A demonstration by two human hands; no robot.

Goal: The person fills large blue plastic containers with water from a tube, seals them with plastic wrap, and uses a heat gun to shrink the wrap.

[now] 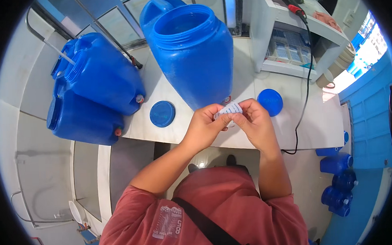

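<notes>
Between my two hands is a strip of printed white labels or seals [231,109], pinched by the fingertips. My left hand [207,122] grips its left side, and my right hand [253,122] has hold of its right side. Just beyond them stands a large blue plastic water jug [197,64], its wide mouth uncovered and liquid visible inside. A small spigot [227,99] low on the jug is partly hidden behind the strip. One blue screw cap [162,114] lies left of my hands, and another blue cap [270,102] rests close to my right hand.
Several blue jugs [103,74] crowd the counter's left side; a metal pipe [40,34] reaches into one. A white shelf unit [288,70] at right holds packs of printed sheets [287,48]. On top lies a red-and-black heat gun [289,2], its black cord [304,109] trailing over the counter [238,140].
</notes>
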